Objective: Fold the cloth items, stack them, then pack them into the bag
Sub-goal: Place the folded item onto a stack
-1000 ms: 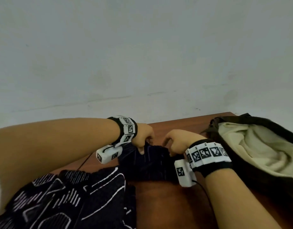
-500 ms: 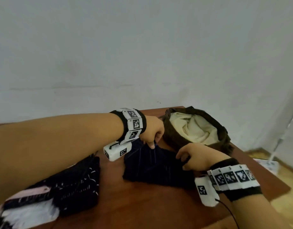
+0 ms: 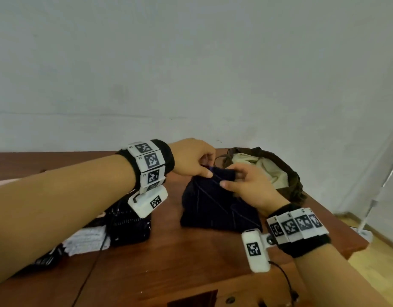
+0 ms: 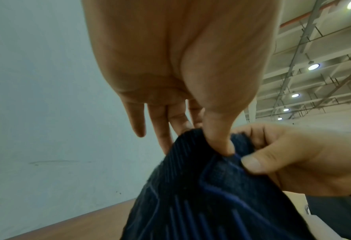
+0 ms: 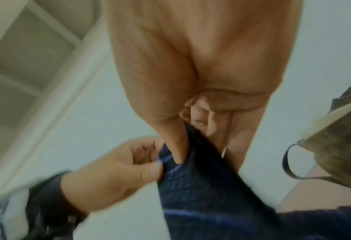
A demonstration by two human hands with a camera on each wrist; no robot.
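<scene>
A dark navy cloth with thin blue lines [image 3: 215, 204] lies folded on the brown table [image 3: 182, 258], its far edge lifted. My left hand [image 3: 194, 161] pinches that raised edge between thumb and fingers, as the left wrist view shows on the cloth [image 4: 211, 194]. My right hand [image 3: 246, 185] pinches the same edge right beside it, thumb on the cloth [image 5: 201, 186]. The dark brown bag with a cream lining [image 3: 264, 171] stands open just behind and to the right of the hands. A black cloth with white patterns [image 3: 124, 224] lies at the left, partly hidden by my left forearm.
A pale wall rises right behind the table. The table's right edge [image 3: 337, 233] drops to a wooden floor, where a white stand [image 3: 366, 220] rises. A thin black cable [image 3: 89, 271] from the left wrist device runs across the tabletop toward the front.
My right hand has moved up from the cloth's right side to its far edge, beside my left hand. That edge now stands lifted off the table. The view has swung right.
</scene>
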